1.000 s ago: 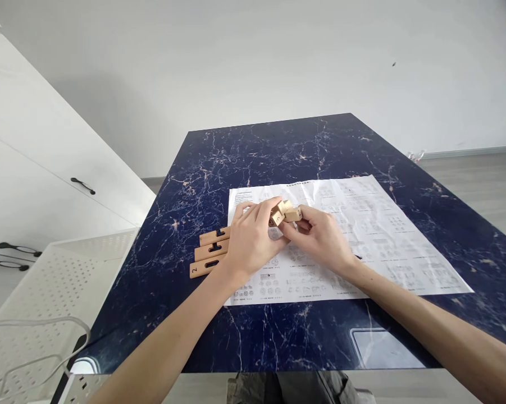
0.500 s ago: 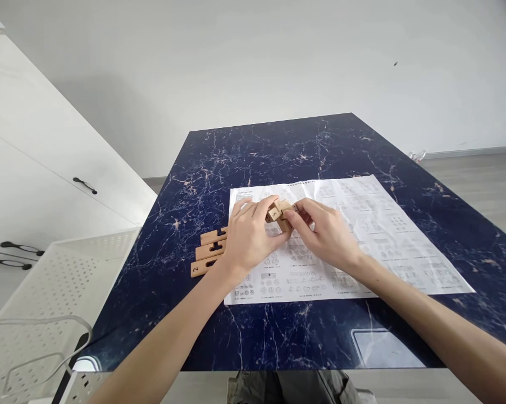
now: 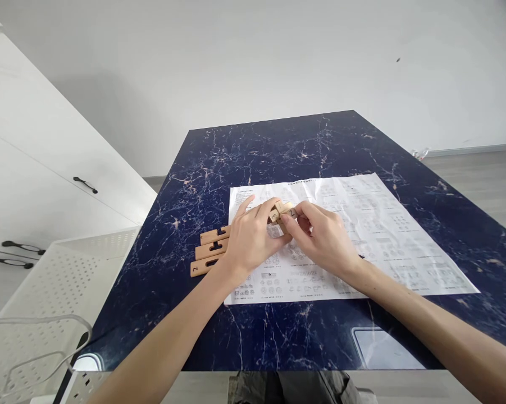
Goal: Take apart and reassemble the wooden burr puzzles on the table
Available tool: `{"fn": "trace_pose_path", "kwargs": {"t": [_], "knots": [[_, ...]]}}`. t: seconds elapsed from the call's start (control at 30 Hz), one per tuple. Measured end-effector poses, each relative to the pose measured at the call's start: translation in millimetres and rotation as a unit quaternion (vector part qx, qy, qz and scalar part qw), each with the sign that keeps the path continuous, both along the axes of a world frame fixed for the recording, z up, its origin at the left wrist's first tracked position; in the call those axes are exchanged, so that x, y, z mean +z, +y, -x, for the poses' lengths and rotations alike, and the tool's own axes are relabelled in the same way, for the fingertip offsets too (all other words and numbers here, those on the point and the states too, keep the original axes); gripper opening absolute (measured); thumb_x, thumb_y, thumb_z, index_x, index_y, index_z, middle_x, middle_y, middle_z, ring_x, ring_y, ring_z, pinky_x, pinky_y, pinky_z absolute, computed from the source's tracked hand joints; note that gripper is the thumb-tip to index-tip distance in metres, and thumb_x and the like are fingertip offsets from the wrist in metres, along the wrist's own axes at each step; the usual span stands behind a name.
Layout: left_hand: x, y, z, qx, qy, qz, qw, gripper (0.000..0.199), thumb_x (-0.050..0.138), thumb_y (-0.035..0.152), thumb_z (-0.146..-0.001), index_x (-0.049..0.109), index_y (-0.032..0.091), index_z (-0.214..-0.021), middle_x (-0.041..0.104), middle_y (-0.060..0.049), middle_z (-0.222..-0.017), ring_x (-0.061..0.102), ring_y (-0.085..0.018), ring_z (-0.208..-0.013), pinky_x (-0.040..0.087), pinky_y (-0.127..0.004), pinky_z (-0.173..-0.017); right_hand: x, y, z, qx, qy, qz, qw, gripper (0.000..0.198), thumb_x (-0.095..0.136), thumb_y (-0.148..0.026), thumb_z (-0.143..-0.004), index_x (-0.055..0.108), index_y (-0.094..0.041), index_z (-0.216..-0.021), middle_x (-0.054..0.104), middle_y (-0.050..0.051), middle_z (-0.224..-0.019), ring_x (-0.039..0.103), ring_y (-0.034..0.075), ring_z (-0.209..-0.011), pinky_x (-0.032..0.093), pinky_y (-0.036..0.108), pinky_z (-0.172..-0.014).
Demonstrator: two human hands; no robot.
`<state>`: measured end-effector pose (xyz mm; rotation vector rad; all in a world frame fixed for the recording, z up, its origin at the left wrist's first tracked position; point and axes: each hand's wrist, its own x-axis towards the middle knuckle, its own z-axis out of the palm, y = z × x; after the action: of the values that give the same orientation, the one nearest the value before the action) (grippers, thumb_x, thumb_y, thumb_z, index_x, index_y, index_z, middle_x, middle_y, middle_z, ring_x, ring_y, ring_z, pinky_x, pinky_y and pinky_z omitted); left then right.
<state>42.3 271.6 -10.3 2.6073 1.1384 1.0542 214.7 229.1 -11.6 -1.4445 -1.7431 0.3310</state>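
Note:
Between my two hands is a cluster of interlocking wooden puzzle pieces [image 3: 281, 213], some with black numerals on their ends. My left hand [image 3: 250, 233] is closed around its left side. With thumb and fingers, my right hand [image 3: 320, 230] pinches the right side, by a piece marked 2 [image 3: 292, 213]. Fingers cover much of the cluster. Several slotted flat wooden pieces lie left of my left hand: a front one marked 2 [image 3: 200, 267], a middle one [image 3: 204, 250] and a back one [image 3: 208, 235]. My left hand partly hides their right ends.
A creased printed sheet with small diagrams [image 3: 387, 235] lies under my hands on the dark blue marbled table [image 3: 261, 154]. At left stand a white cabinet [image 3: 46, 140] and a white perforated surface [image 3: 46, 297] with a pale cable [image 3: 37, 321] over it.
The cluster has turned slightly in my hands, and the numeral 2 on its right side now shows more plainly. My left index finger is raised more. The loose flat pieces have stayed put.

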Motion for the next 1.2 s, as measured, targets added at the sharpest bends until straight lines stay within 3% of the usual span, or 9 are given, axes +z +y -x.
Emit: {"fn": "trace_pose_path", "kwargs": {"t": [0.13,0.3,0.43,0.53,0.7,0.87,1.0,1.2], "knots": [[-0.3,0.5,-0.7,0.018,-0.016,0.01,1.0,0.052,0.081,0.035,-0.086,0.059,0.021,-0.132,0.081,-0.006,-0.11,0.077,-0.03,-0.107,0.049,-0.055,-0.116,4.3,-0.6,-1.8,0.002,0.027,0.017,0.999,0.036,0.056,-0.046,-0.105,0.051,-0.023,-0.078,0.055,-0.002,-0.064,0.046,0.013,-0.054,0.035,0.03,-0.054],[4.5,2.5,-2.0,-0.012,-0.109,0.131,0.985,0.062,0.088,0.035,-0.082,0.057,0.027,-0.135,0.077,-0.005,-0.123,0.074,-0.029,-0.112,0.061,-0.046,-0.098,8.1,4.1,-9.6,-0.011,0.094,0.023,0.995,0.042,0.037,-0.047,-0.112,0.055,-0.023,-0.083,0.053,-0.002,-0.063,0.047,0.013,-0.052,0.035,0.03,-0.052],[8.9,5.1,-2.2,-0.075,-0.177,0.201,0.96,0.063,0.088,0.037,-0.084,0.056,0.03,-0.138,0.071,-0.006,-0.133,0.072,-0.027,-0.117,0.061,-0.043,-0.102,6.8,11.1,-16.1,-0.005,0.146,0.005,0.989,0.02,0.053,-0.042,-0.106,0.054,-0.023,-0.113,0.066,0.004,-0.097,0.056,0.013,-0.06,0.042,0.029,-0.053],[10.9,5.6,-1.6,-0.136,-0.204,0.242,0.939,0.064,0.087,0.034,-0.085,0.054,0.032,-0.141,0.067,-0.006,-0.14,0.07,-0.026,-0.123,0.061,-0.043,-0.105,5.8,14.9,-21.3,0.055,0.118,-0.014,0.991,0.021,0.051,-0.042,-0.108,0.056,-0.024,-0.116,0.066,0.007,-0.11,0.061,0.015,-0.07,0.049,0.031,-0.06],[13.6,4.8,0.6,-0.176,-0.184,0.291,0.922,0.063,0.084,0.032,-0.087,0.053,0.035,-0.142,0.064,-0.007,-0.146,0.069,-0.026,-0.124,0.061,-0.047,-0.106,7.1,16.0,-28.4,0.064,0.007,-0.069,0.996,0.028,0.046,-0.046,-0.11,0.058,-0.023,-0.099,0.063,0.005,-0.091,0.056,0.017,-0.069,0.046,0.033,-0.063],[16.9,3.9,2.5,-0.185,-0.168,0.293,0.923,0.062,0.086,0.031,-0.085,0.056,0.034,-0.14,0.064,-0.007,-0.146,0.067,-0.028,-0.128,0.058,-0.049,-0.11,5.8,15.5,-31.8,0.081,-0.045,-0.071,0.993,0.036,0.036,-0.045,-0.112,0.058,-0.022,-0.095,0.063,0.005,-0.089,0.048,0.016,-0.062,0.037,0.032,-0.056],[18.2,3.7,3.2,-0.18,-0.138,0.254,0.94,0.062,0.084,0.032,-0.088,0.054,0.035,-0.142,0.064,-0.007,-0.148,0.067,-0.028,-0.13,0.06,-0.048,-0.108,4.5,14.9,-29.9,0.079,-0.037,-0.067,0.994,0.042,0.035,-0.047,-0.112,0.056,-0.022,-0.085,0.061,0.004,-0.079,0.049,0.015,-0.06,0.035,0.031,-0.054],[19.7,8.7,6.1,-0.161,-0.105,0.184,0.964,0.06,0.086,0.034,-0.086,0.057,0.033,-0.139,0.068,-0.005,-0.143,0.065,-0.027,-0.131,0.057,-0.044,-0.109,9.5,12.8,-20.6,0.058,0.03,0.02,0.998,0.054,0.034,-0.052,-0.111,0.046,-0.023,-0.068,0.052,-0.001,-0.058,0.043,0.013,-0.05,0.03,0.03,-0.051]]}}
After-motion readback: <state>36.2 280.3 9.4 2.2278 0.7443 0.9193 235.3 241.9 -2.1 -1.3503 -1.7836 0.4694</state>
